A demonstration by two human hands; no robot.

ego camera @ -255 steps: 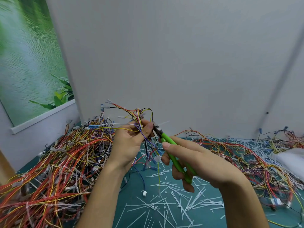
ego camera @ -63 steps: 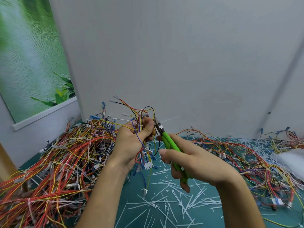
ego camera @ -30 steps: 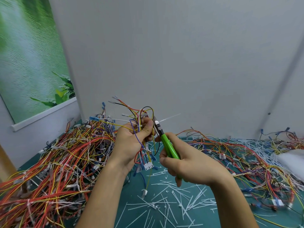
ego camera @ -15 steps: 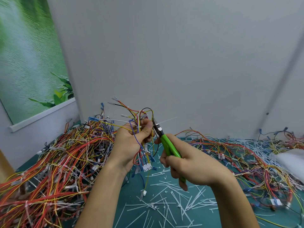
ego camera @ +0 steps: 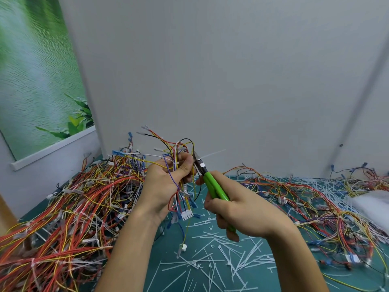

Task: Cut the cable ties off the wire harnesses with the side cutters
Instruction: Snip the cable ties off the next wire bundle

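My left hand (ego camera: 166, 184) grips a small wire harness (ego camera: 181, 148) of mixed colours, held up above the table, with a white connector (ego camera: 187, 214) dangling below. My right hand (ego camera: 237, 211) grips the green-handled side cutters (ego camera: 212, 186). Their dark jaws (ego camera: 197, 160) point up and left, right beside my left thumb and the harness. A thin white cable tie tail (ego camera: 212, 154) sticks out to the right from the jaws. Whether the jaws bite the tie is too small to tell.
A big heap of tied harnesses (ego camera: 63, 218) fills the left of the green table (ego camera: 174, 277). Cut white ties (ego camera: 210, 262) litter the middle. More harnesses (ego camera: 315, 207) lie on the right, with a white bag (ego camera: 372, 203) at the far right. Grey walls stand close behind.
My right hand has closed tighter round the cutter handles over the last two seconds. The cutter jaws have stayed at the harness by my left thumb. My left hand barely moved.
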